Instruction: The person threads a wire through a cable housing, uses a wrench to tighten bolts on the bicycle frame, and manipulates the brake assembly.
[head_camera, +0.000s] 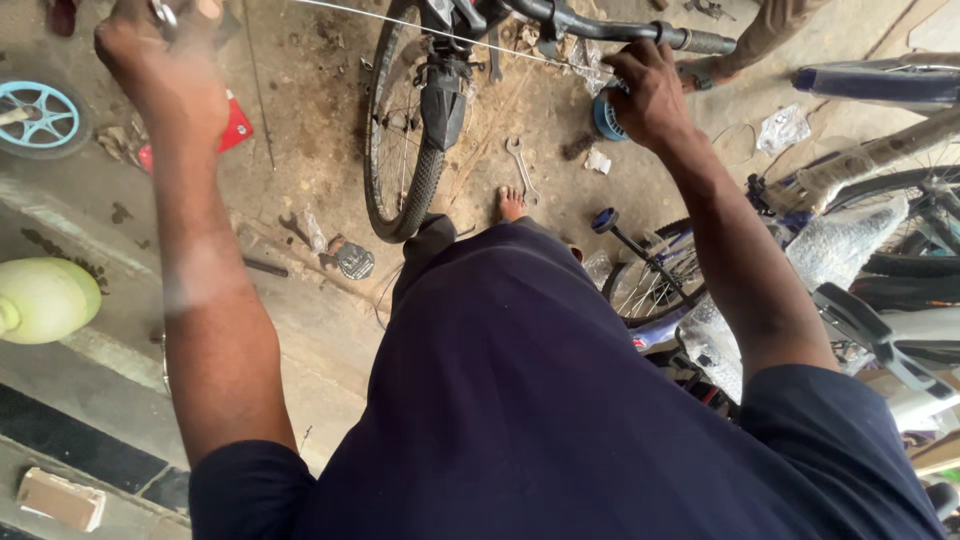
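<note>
Figure. A person stands over a black bicycle, viewed from the head looking down. The left hand is raised at the upper left, closed in a fist around the end of a thin cable and a small metal part that is too blurred to name. The cable runs taut from that fist across the front wheel to the handlebar. The right hand sits just below the handlebar near its grip, fingers curled shut; whether it pinches the cable itself or its housing cannot be told.

To do this step well, by judgement: keep the pull straight and in line with the cable's path, hold the right hand steady as the anchor, and avoid kinking or fraying the wire by jerking it sideways.

Surface and room: a stained, gritty concrete floor carries a loose spanner, scraps of plastic wrap, a red object and a small blue-spoked wheel. A bare foot rests beside the tyre. More bicycles, partly wrapped, crowd the right side; a pale green container stands at the left on a step.
</note>
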